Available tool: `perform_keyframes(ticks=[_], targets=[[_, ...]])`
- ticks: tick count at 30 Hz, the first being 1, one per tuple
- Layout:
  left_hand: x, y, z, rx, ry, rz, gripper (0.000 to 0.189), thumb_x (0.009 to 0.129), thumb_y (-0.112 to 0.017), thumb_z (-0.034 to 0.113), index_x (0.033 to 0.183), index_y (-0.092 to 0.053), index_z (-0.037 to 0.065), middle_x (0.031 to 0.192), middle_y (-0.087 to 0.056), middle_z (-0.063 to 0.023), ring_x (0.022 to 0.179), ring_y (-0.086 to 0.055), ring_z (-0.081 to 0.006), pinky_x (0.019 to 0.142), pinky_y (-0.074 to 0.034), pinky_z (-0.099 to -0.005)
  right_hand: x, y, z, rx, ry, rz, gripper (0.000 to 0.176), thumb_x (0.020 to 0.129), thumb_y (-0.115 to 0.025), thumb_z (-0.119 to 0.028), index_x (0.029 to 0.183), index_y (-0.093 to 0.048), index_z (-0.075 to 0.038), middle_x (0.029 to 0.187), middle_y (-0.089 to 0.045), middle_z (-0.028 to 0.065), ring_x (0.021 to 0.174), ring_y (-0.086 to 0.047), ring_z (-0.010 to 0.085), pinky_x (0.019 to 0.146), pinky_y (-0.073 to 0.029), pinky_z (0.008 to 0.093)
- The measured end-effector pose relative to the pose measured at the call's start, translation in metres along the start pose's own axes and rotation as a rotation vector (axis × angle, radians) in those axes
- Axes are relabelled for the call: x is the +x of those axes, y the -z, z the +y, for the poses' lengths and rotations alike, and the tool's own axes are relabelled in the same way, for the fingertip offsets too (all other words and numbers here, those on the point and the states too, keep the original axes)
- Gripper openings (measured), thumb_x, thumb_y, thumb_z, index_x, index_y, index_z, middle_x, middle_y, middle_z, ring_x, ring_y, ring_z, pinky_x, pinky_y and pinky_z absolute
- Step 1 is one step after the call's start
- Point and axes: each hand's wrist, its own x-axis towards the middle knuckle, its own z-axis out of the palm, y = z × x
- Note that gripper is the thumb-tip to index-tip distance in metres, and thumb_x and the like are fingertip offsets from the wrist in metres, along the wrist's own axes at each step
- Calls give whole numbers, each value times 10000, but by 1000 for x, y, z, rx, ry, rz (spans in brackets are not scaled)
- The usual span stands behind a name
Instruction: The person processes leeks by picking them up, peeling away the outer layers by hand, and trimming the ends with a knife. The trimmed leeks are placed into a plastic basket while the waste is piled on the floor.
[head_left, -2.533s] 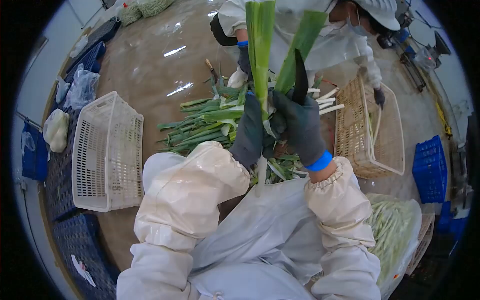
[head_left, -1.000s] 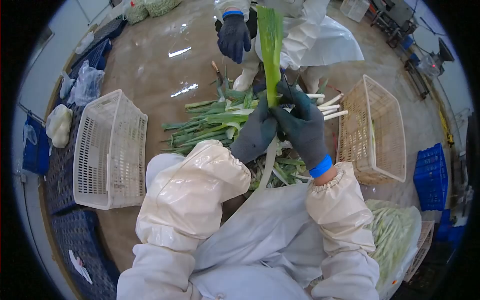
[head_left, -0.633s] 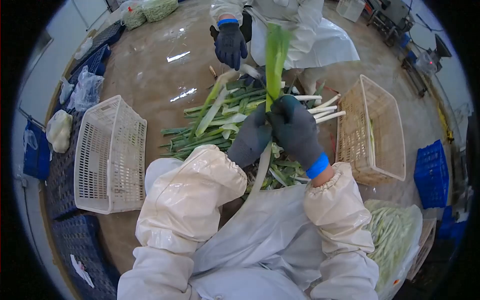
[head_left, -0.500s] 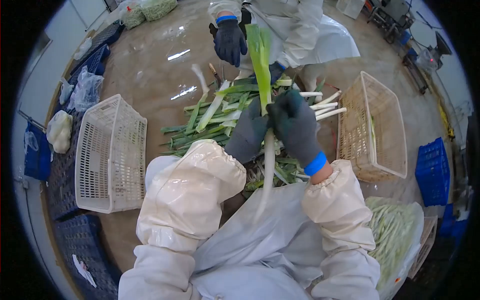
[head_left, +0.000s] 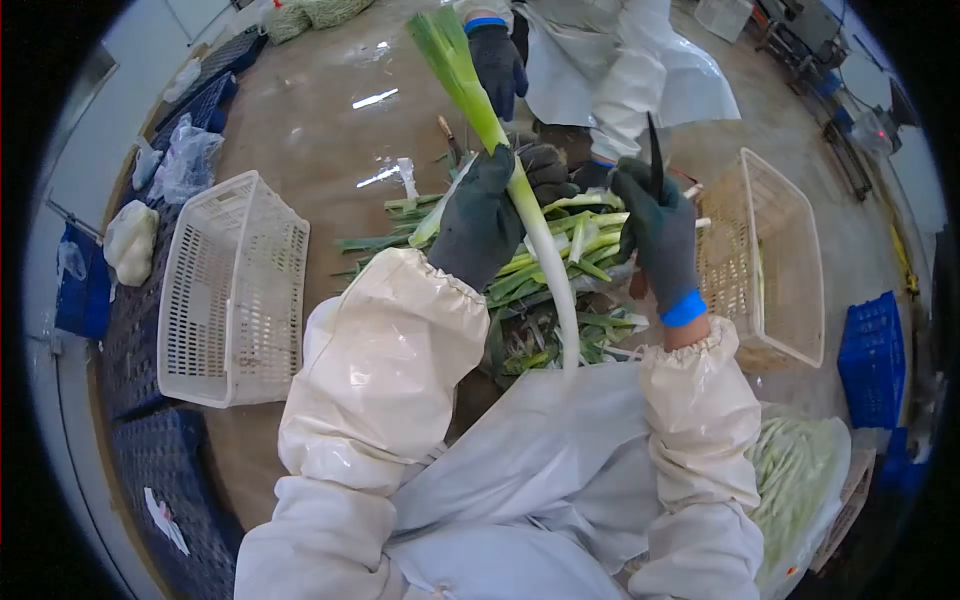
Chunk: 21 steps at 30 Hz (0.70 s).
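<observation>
My left hand (head_left: 484,215), in a dark glove, grips a long leek (head_left: 540,245) near its middle; the green top points up and left, the white stalk runs down toward my apron. My right hand (head_left: 656,232), also gloved, is shut on a dark knife (head_left: 653,155) with the blade pointing up, apart from the leek to its right. Below both hands lies a pile of green leek trimmings (head_left: 545,290) on the floor.
A white plastic basket (head_left: 235,295) lies on my left, a beige basket (head_left: 775,265) on my right. Another person in white with dark gloves (head_left: 497,65) works opposite. Blue crates (head_left: 868,360) stand far right, a bag of trimmed stalks (head_left: 795,470) at lower right.
My hands have separated: the right hand pulled away to the right with the knife raised. The left hand tilted the leek's top leftward. Cut green leaves dropped onto the pile.
</observation>
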Motion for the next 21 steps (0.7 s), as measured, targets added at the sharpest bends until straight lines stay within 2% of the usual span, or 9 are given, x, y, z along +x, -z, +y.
perform_keyframes(ticks=[2, 5, 6, 9, 10, 14, 17, 21], targets=[[-1, -1, 4, -49, -8, -8, 419, 971, -515, 304, 1220, -467, -30, 1150, -579, -174, 1098, -565, -315, 976, -462, -498, -9, -7, -2, -2, -23, -128, 251, 861, -657, -157, 1054, -662, 4, 910, -664, 45, 727, -567, 81, 613, -453, 241], [6, 12, 7, 38, -82, 94, 417, 976, -501, 318, 1222, -470, -17, 1154, -578, -174, 1110, -559, -311, 975, -455, -504, -20, -18, -2, -69, -23, -356, 182, 843, -644, -102, 986, -690, 1, 916, -669, 59, 799, -594, 105, 689, -471, 255], [8, 17, 9, 27, -91, 71, 417, 976, -500, 325, 1221, -474, -12, 1153, -579, -174, 1108, -561, -310, 979, -451, -502, -23, -18, -1, -277, 111, -493, 234, 802, -688, -155, 990, -696, -17, 885, -677, 77, 778, -616, 143, 697, -481, 280], [12, 26, 17, 24, -117, 46, 417, 974, -503, 336, 1214, -484, -3, 1134, -590, -172, 1086, -574, -310, 972, -454, -492, -33, -31, 1, -455, -51, -521, 317, 760, -731, -231, 1009, -696, -37, 860, -685, 109, 753, -637, 176, 708, -488, 310], [11, 25, 20, 40, -120, 69, 416, 971, -509, 335, 1210, -487, -5, 1117, -598, -169, 1070, -583, -311, 960, -464, -487, -35, -34, 9, -438, 12, -464, 388, 727, -753, -286, 1024, -692, -45, 856, -691, 129, 745, -658, 209, 713, -492, 325], [7, 12, 27, 282, -126, 33, 410, 960, -538, 312, 1181, -499, -31, 1039, -628, -156, 979, -629, -298, 889, -519, -442, -33, -35, 16, -506, 235, -277, 390, 734, -741, -238, 1067, -675, -45, 904, -673, 157, 798, -663, 266, 725, -498, 348], [8, 7, 26, 546, -142, 267, 384, 956, -550, 286, 1166, -511, -33, 1013, -637, -156, 930, -648, -274, 839, -549, -397, -28, -29, 16, -581, 389, -172, 390, 731, -744, -223, 1068, -670, -41, 910, -666, 156, 812, -661, 262, 724, -498, 354], [5, 3, 49, 454, -281, 353, 387, 946, -566, 311, 1161, -529, -8, 1028, -641, -165, 881, -662, -258, 781, -566, -381, -28, -25, 14, -608, 352, -206, 363, 720, -759, -196, 1033, -673, -34, 892, -673, 128, 773, -649, 229, 702, -495, 344]])
